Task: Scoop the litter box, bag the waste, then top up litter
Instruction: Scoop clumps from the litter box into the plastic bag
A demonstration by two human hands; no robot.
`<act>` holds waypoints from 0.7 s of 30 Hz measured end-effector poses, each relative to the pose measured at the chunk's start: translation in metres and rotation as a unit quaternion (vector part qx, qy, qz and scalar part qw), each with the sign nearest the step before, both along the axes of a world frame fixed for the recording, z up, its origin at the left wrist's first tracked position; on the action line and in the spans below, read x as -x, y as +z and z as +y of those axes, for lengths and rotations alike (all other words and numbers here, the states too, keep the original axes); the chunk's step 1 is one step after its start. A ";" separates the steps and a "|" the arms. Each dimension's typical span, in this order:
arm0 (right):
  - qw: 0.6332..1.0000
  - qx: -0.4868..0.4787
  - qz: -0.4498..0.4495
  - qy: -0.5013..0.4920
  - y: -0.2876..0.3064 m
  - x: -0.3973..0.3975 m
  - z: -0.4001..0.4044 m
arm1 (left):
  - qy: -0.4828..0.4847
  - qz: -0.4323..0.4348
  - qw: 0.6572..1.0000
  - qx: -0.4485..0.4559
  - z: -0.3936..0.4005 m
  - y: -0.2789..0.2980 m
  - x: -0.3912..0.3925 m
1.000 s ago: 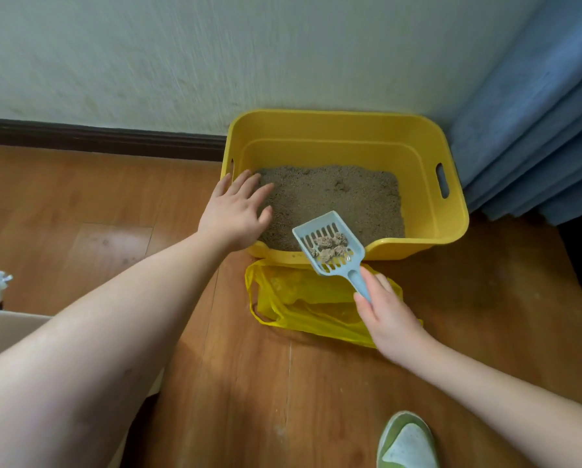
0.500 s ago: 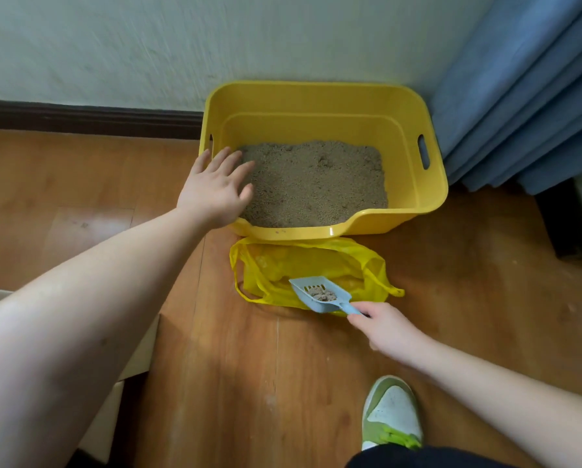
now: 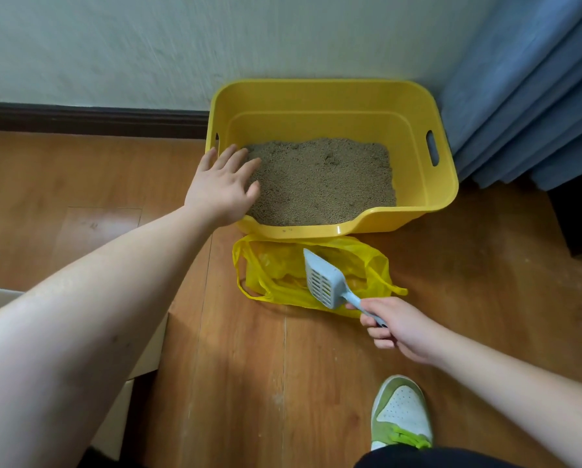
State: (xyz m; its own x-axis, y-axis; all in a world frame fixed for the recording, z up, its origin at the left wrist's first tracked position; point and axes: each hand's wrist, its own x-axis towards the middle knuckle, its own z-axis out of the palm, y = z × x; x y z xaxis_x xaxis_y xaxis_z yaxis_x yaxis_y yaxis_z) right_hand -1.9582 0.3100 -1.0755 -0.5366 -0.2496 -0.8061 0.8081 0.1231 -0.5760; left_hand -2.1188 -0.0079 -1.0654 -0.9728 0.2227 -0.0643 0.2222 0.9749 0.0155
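The right hand's fingers [image 3: 375, 324] curl tightly round the handle of the pale blue slotted litter scoop [image 3: 324, 283], whose tilted head sits just beyond them over the mouth of the yellow plastic bag [image 3: 272, 268], seemingly to tip waste in. Farther out, the left hand [image 3: 222, 189] rests with straight, spread fingers on the near corner of the yellow litter box [image 3: 428, 194], likely steadying it, the litter [image 3: 326, 184] beside its fingertips.

2 bare forearms without sleeves, 1 green-and-white perforated sneaker [image 3: 400, 413] with neon-green laces, dark trouser leg [image 3: 428, 459]
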 end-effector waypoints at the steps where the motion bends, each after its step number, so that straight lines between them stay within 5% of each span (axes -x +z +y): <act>1: 1.000 0.000 -0.001 0.002 -0.001 0.000 0.000 | 0.000 -0.001 1.000 0.001 0.000 0.000 0.000; 6: 0.988 -0.078 0.081 0.102 0.003 0.004 0.000 | 0.003 -0.005 1.000 -0.001 0.000 0.000 0.001; 10: 0.913 -0.212 0.238 0.255 0.010 0.006 0.000 | 0.004 -0.006 1.000 0.001 0.000 -0.001 0.001; 17: 0.854 -0.260 0.357 0.273 0.012 -0.002 -0.006 | -0.002 -0.004 1.000 -0.007 -0.002 0.001 0.002; 21: 0.850 -0.268 0.382 0.244 0.018 -0.004 -0.007 | 0.000 0.000 1.000 -0.017 -0.001 0.002 0.001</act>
